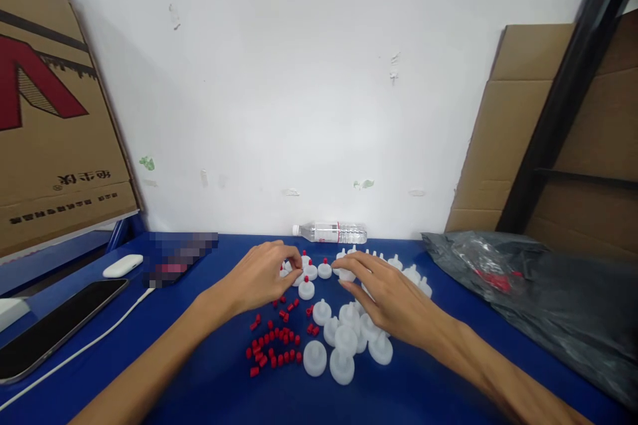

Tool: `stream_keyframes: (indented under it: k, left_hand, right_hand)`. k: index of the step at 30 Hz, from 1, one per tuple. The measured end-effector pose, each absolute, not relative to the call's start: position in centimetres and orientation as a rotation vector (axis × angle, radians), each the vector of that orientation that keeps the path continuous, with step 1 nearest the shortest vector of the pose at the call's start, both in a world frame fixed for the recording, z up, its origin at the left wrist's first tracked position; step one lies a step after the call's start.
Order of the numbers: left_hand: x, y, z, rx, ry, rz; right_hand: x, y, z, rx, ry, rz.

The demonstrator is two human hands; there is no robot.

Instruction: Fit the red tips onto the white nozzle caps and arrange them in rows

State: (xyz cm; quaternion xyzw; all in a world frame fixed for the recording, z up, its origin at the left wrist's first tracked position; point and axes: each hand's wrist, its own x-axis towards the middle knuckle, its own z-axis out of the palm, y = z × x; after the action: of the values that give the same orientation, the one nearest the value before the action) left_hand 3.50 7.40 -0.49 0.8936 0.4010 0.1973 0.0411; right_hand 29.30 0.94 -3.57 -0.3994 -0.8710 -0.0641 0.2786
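My left hand (264,273) is closed, thumb and forefinger pinched together beside the white nozzle caps with red tips. What is in the pinch, if anything, is hidden. One red-tipped nozzle cap (306,289) stands just right of its thumb, another (324,269) between the two hands. At right, my right hand (381,287) has its thumb and fingers around a white nozzle cap (345,274), which its fingers partly cover. Plain white nozzle caps (345,340) lie in a loose pile below this hand. Several small red tip covers (276,335) are scattered below my left hand.
A clear water bottle (333,232) lies along the wall. On the left are a phone (60,322), a white case (123,265), a white cable (100,343) and a printed cardboard box (60,113). Grey plastic sheeting (538,305) covers the blue table's right side.
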Motion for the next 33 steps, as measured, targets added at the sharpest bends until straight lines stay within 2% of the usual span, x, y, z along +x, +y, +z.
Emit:
stream_keyframes:
  k: [4, 10, 17, 23, 33]
  left_hand:
    - [4.8, 6.7, -0.9, 2.575, 1.022, 0.923]
    - [5.9, 6.0, -1.5, 2.346, 0.816, 1.033]
    - [6.2, 6.0, -2.4, 2.233, 0.922, 0.989]
    - [6.4, 5.7, -3.1, 2.561, 0.821, 0.861]
    - [6.8, 4.3, -2.4, 2.447, 0.765, 0.899]
  right_hand:
    - [29.1, 0.8, -3.8, -1.020, -2.335, -0.154]
    - [29.1, 0.7, -3.8, -0.944, -2.328, -0.199]
    - [29.0, 0.6, -3.6, -0.853, -2.319, -0.204]
    - [28.6, 0.8, -4.4, -0.809, -2.282, -0.155]
    - [28.9, 0.8, -5.0, -0.708, -2.308, -0.408]
